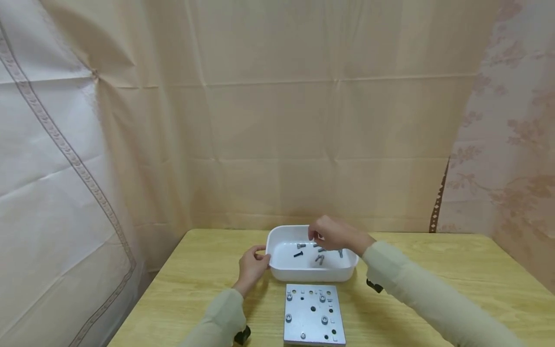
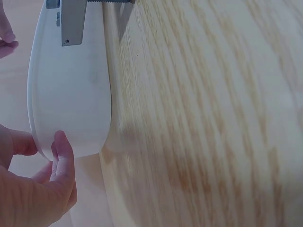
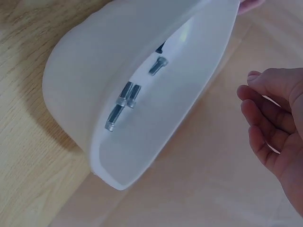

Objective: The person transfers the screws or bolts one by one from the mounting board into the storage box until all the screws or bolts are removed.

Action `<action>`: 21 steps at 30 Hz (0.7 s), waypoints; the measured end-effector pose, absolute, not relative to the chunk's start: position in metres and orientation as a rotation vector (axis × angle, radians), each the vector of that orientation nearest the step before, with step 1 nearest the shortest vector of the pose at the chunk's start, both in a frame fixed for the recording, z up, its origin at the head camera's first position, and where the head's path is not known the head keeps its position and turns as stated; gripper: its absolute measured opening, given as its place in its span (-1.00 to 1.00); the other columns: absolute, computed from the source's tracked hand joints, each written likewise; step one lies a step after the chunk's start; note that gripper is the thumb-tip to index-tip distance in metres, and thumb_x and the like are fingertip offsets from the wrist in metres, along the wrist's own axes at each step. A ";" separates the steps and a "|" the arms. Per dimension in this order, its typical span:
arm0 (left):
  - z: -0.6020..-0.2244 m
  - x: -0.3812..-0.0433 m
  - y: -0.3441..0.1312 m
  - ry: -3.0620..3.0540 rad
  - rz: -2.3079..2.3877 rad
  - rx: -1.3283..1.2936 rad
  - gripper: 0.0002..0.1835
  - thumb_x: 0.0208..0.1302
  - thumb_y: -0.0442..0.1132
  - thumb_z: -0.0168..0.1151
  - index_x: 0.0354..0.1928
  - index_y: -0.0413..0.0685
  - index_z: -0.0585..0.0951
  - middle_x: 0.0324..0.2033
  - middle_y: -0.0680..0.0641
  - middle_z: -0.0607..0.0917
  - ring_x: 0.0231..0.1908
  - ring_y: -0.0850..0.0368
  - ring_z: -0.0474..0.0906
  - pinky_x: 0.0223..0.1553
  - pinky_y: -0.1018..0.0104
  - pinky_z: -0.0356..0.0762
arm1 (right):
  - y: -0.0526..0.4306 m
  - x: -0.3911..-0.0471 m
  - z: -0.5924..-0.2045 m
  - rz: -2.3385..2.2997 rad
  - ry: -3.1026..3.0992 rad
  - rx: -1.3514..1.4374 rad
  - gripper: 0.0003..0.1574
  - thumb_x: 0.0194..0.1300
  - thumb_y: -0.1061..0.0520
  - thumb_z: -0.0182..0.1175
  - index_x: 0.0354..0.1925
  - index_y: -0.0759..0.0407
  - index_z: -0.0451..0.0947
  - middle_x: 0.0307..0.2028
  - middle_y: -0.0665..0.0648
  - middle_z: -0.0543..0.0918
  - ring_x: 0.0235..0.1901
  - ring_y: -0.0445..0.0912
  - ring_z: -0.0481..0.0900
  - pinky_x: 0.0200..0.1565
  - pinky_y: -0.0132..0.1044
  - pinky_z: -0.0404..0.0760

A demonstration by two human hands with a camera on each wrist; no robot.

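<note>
A white plastic tray (image 1: 312, 274) stands on the table, with several loose metal bolts (image 3: 125, 94) inside. My left hand (image 1: 253, 264) grips its left end, thumb at the rim and fingers against the outer wall (image 2: 71, 94). Above the tray's back right part hovers my right hand (image 1: 331, 233). Its fingers (image 3: 270, 113) are loosely curved, thumb close to the index finger, and no bolt shows between them in the right wrist view. In front of the tray lies a silver metal plate (image 1: 303, 313) with holes and several socket-head bolts (image 1: 324, 320) set in it.
The wooden table (image 1: 208, 270) extends to both sides of the tray. Behind it hangs a beige curtain (image 1: 277, 144), with a white cloth (image 1: 47, 193) on the left and a floral cloth (image 1: 511, 144) on the right.
</note>
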State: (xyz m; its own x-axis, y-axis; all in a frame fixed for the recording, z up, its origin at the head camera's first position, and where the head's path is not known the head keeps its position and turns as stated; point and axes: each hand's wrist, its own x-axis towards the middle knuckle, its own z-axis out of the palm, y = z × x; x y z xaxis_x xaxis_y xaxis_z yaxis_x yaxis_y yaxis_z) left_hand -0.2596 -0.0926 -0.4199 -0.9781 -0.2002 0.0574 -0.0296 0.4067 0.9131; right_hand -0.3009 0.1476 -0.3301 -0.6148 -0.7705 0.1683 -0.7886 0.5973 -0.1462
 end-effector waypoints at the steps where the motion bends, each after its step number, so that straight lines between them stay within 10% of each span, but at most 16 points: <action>1: -0.420 -0.259 -0.093 -2.502 -1.608 0.207 -0.66 0.16 -0.36 0.25 0.00 -0.31 0.59 -0.42 -0.22 0.69 -0.52 0.13 0.64 -0.48 0.41 0.66 | 0.148 -0.299 -0.330 0.300 -2.698 1.355 -0.86 0.12 0.31 0.25 -0.34 0.13 0.68 -0.42 0.04 0.72 -0.47 -0.26 0.54 -0.40 -0.53 0.56; 21: -0.419 -0.259 -0.094 -2.510 -1.594 0.191 -0.65 0.15 -0.36 0.25 0.00 -0.33 0.59 -0.43 -0.23 0.70 -0.56 0.19 0.63 -0.51 0.46 0.62 | 0.145 -0.223 -0.342 0.180 -2.532 1.555 -0.87 0.06 0.23 0.35 -0.35 0.06 0.65 -0.41 -0.09 0.67 -0.37 -0.30 0.53 -0.22 -0.45 0.58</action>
